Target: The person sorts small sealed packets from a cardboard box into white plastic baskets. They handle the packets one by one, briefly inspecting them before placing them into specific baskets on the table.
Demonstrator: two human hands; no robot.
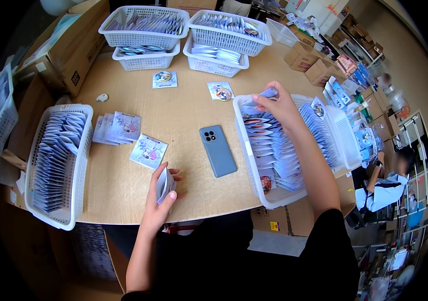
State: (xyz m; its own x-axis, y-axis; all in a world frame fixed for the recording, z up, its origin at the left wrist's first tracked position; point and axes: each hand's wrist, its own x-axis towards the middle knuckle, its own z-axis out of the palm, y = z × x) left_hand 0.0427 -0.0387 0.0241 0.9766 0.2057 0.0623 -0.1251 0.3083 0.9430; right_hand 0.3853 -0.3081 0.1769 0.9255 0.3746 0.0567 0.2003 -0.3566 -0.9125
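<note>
My left hand grips a small printed packet by its edges above the table's front edge; its mouth seems to gape. Over the far end of the right white plastic basket, my right hand pinches another packet. Rows of similar packets fill that basket, some with round badges. Beyond my left hand lies a single illustrated packet, close to a small overlapping pile of packets. A grey-blue smartphone rests face down between my hands and the right basket.
Another packet-filled basket stands at the left edge. Stacked baskets line the back, with two badge packets before them. A cardboard box stands far left. At right, a person sits beside blue boxes.
</note>
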